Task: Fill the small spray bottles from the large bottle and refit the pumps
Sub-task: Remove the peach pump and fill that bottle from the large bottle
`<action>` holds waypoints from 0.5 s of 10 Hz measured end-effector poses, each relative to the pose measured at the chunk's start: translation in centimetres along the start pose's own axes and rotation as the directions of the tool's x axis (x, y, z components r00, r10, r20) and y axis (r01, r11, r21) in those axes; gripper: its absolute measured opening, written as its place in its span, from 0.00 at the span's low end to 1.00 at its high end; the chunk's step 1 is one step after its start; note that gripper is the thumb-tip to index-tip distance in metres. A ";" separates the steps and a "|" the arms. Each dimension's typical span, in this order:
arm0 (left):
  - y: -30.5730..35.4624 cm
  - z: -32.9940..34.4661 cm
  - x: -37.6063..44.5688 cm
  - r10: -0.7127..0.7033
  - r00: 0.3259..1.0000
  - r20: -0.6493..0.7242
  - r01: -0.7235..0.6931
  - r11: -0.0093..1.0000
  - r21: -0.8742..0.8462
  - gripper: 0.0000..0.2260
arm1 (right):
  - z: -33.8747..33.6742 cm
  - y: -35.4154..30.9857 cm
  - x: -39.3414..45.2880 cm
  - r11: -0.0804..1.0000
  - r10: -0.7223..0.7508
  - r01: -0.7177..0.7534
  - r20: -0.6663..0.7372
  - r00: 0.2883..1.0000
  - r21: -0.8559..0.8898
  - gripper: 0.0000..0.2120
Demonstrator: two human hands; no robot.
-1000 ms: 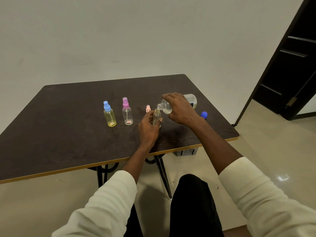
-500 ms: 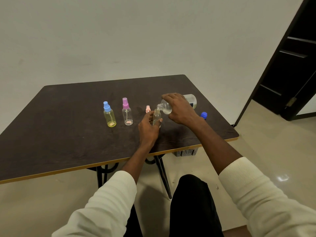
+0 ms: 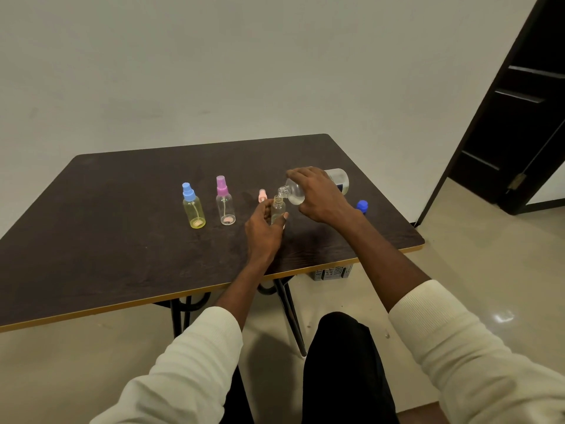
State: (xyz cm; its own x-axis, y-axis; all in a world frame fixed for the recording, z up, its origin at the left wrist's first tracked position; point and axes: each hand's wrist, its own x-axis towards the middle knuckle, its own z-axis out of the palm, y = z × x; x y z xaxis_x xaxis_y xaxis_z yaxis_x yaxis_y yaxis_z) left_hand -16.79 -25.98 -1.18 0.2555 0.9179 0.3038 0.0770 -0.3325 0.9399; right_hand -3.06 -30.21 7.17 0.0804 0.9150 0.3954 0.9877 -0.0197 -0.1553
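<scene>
Large bottle (image 3: 295, 193) tilts in right hand's (image 3: 321, 194) grip over small bottle (image 3: 277, 209) held by left hand (image 3: 263, 232).

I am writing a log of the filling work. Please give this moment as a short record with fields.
left hand: holds the open small bottle upright
right hand: tips the large bottle, its mouth over the small bottle's neck
pumps fitted: blue-pump bottle, purple-pump bottle
loose on table: pink pump, blue cap
</scene>
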 end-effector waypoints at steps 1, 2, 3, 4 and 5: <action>0.0 0.0 0.0 -0.004 1.000 -0.003 0.004 1.000 -0.004 0.18 | 0.1 0.0 0.0 1.000 0.004 -0.004 0.008 1.000 0.005 0.36; -0.1 -0.1 0.0 0.000 1.000 0.000 0.000 1.000 -0.004 0.18 | 0.1 0.0 0.1 1.000 0.006 -0.006 0.010 1.000 0.008 0.35; -0.1 -0.1 0.0 -0.002 1.000 -0.002 0.002 1.000 0.000 0.17 | 0.1 0.0 0.1 1.000 0.005 -0.005 0.010 1.000 0.005 0.35; -0.1 0.0 0.0 0.000 1.000 0.000 0.000 1.000 0.009 0.18 | 0.1 0.1 0.1 1.000 0.009 -0.009 0.014 1.000 0.006 0.36; -0.1 -0.1 -0.1 -0.002 1.000 -0.001 0.002 1.000 0.012 0.18 | 0.1 0.0 0.1 1.000 0.005 -0.005 0.011 1.000 0.007 0.35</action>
State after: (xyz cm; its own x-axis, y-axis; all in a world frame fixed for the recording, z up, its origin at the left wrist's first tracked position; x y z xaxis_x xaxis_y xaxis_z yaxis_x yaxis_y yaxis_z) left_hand -16.88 -25.99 -1.27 0.2548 0.9186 0.3021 0.0886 -0.3333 0.9386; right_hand -3.06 -30.10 7.07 0.0839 0.9192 0.3847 0.9863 -0.0215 -0.1637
